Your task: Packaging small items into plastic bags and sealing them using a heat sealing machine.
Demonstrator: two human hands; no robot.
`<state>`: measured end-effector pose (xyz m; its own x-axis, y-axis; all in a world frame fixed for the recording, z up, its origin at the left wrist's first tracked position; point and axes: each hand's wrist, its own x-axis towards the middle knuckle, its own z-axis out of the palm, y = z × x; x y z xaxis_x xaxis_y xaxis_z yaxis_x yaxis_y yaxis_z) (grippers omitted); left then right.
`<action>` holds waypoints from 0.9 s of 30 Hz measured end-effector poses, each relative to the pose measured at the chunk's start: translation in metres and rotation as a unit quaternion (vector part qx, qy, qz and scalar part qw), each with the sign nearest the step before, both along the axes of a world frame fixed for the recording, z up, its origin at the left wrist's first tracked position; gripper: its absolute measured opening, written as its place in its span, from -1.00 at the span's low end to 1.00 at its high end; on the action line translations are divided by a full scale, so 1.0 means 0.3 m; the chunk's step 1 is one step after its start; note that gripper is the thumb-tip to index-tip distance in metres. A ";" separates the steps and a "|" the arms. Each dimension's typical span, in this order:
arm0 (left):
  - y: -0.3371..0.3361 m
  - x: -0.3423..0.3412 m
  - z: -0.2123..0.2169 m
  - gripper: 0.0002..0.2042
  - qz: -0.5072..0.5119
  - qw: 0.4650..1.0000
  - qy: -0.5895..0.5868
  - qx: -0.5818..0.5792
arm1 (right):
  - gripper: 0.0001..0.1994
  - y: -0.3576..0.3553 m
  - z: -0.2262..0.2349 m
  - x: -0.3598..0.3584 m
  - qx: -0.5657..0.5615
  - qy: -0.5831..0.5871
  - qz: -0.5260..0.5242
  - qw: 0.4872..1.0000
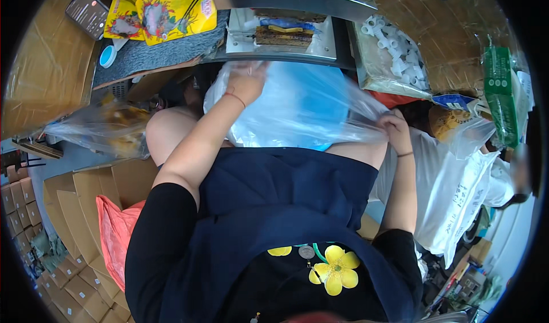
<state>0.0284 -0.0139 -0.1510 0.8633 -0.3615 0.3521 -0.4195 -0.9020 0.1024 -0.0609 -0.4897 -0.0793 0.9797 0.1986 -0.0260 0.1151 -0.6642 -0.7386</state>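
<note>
A clear plastic bag (363, 117) lies over my lap and is pulled out toward the right. Beneath or inside it shows a round, bright blue thing (325, 97), perhaps a basin; the film hides its full shape. My right hand (396, 130) is closed on the bag's right edge, which is drawn taut. At the far left side of the bag, my left hand (247, 83) rests on or just over the film. Motion smears its fingers, so whether they grip the plastic cannot be made out.
Ahead is a machine with a metal plate (237, 40). A tray of small white plastic fittings (394, 48) stands right of it. Yellow pouches (177, 11), a phone (87, 13) and a blue-white cap (107, 56) lie at left. Cardboard boxes (86, 197) and a white sack (452, 203) flank me.
</note>
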 end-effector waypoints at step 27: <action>0.529 -0.340 -0.238 -0.58 -0.023 0.842 0.538 0.018 | -0.56 0.492 -0.366 -0.144 -0.211 0.182 0.262 0.924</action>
